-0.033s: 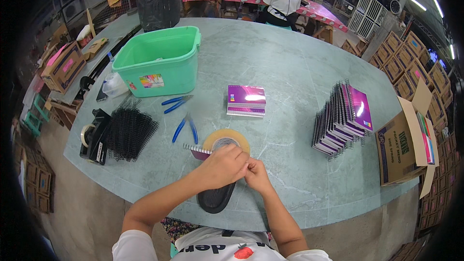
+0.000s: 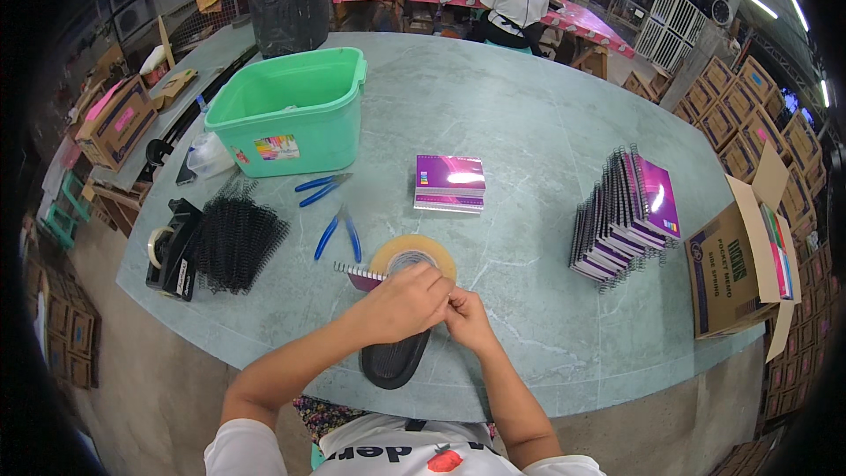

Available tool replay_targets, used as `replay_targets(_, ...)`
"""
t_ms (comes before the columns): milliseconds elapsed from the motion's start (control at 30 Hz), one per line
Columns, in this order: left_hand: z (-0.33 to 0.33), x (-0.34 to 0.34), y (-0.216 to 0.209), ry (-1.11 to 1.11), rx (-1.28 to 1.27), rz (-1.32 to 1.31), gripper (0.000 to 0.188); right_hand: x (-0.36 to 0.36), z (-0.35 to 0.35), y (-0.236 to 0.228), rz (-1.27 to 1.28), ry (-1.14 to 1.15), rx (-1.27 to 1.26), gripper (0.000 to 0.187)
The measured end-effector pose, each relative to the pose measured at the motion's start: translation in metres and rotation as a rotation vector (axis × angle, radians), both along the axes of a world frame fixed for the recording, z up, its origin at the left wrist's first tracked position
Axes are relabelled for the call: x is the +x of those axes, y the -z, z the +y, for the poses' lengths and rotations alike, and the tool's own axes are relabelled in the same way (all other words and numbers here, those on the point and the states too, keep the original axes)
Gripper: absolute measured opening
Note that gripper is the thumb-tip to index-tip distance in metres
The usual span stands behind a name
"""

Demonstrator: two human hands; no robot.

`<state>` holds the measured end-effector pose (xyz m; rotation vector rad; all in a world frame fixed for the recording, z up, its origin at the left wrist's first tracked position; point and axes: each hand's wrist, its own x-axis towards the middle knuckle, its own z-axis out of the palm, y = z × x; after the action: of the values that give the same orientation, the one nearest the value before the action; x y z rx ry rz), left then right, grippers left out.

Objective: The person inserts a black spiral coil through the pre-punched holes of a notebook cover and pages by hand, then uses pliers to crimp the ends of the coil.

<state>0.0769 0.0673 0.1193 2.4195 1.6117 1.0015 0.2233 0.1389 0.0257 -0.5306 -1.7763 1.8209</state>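
Observation:
A small purple memo notebook (image 2: 363,279) with a black spiral coil along its top edge pokes out on the far side of my left hand (image 2: 409,301). That hand is closed over its near end, which hides most of it. My right hand (image 2: 468,316) is pinched against the left one's fingertips; whatever sits between them is hidden. Beneath and behind the hands lies a roll of yellowish tape (image 2: 442,251). A black shoe-sole-shaped pad (image 2: 392,366) rests on the table below my left wrist. Two blue-handled pliers (image 2: 324,238) (image 2: 322,189) lie just beyond.
A pile of black spiral coils (image 2: 238,242) and a tape dispenser (image 2: 174,251) are at left, near a green tub (image 2: 291,137). Purple notebooks (image 2: 449,178) stand ahead; a taller coiled stack (image 2: 621,220) is at right beside an open carton (image 2: 727,273). A person (image 2: 513,0) sits beyond the table.

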Motion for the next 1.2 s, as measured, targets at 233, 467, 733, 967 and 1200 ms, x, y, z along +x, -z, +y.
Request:
replay_targets(233,-0.004,0.000,-0.005,-0.020,-0.058,-0.106,0.016,-0.003,-0.013,-0.018,-0.121,0.099,0.186,0.021)
replay_targets(467,-0.009,-0.016,-0.021,-0.236,-0.118,0.006,0.027,0.000,-0.003,-0.006,0.094,0.134,0.000,0.021)
replay_targets(733,-0.021,-0.033,-0.011,-0.223,-0.086,-0.353,0.043,0.049,0.016,-0.093,-0.148,0.344,0.567,0.020)
replay_targets(967,-0.016,-0.010,-0.017,-0.211,0.075,-0.814,0.050,0.109,0.050,-0.184,0.427,0.438,0.376,0.016)
replay_targets(1200,-0.017,0.009,-0.019,0.012,0.274,-0.161,0.048,0.070,0.030,-0.099,-0.076,0.053,-0.484,0.032)
